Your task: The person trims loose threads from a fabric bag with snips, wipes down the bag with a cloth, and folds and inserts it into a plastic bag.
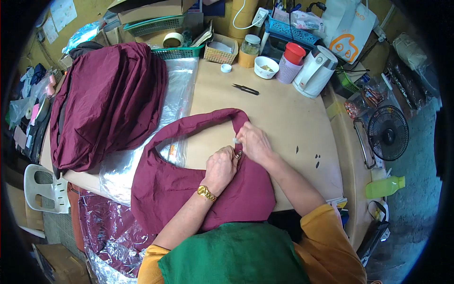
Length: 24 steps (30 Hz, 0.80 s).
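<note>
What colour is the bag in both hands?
The bag is maroon, best seen in the head view.

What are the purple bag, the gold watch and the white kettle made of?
The purple bag: thin cloth, maybe nylon, faintly shiny; it creases softly.
The gold watch: probably polished metal; its band glints.
The white kettle: likely smooth plastic, from its even white body.

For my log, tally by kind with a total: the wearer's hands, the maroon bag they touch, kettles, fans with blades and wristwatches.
Left hand and right hand: 2
Maroon bag: 1
Kettle: 1
Fan: 1
Wristwatch: 1
Total: 6
</note>
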{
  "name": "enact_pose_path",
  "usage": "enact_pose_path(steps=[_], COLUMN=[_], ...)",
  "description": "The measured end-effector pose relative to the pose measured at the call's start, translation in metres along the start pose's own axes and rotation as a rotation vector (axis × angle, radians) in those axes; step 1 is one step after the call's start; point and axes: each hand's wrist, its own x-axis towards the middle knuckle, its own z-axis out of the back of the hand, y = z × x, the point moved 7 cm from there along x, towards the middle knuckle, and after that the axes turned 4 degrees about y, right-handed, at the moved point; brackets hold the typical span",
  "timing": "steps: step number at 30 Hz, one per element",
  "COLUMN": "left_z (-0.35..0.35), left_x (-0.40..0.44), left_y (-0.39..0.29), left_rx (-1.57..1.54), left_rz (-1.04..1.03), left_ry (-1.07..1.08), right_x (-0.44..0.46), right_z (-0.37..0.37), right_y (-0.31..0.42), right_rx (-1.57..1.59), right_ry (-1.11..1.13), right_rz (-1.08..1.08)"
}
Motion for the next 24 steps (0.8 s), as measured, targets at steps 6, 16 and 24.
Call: enact_pose_path(steps=[6,16,24], left_z=[-0.002,-0.003,-0.005], left_x=[0.002,0.003,0.006], left_y=[0.004,0.004,0.009], left_rx=[0.017,0.037,0.033], left_rz=[0.019,0.036,0.058], left_ry=[0.018,0.064,0.061], right_x=[-0.001,0.001,0.002], right_z=[0.001,-0.008,-0.003], right_y=[0.016,0.029,0.035], right_rx=[0.052,-0.129,-0.089], right_ry=[0.129,0.275,0.185], right_rz=[0.072,0.131,0.149])
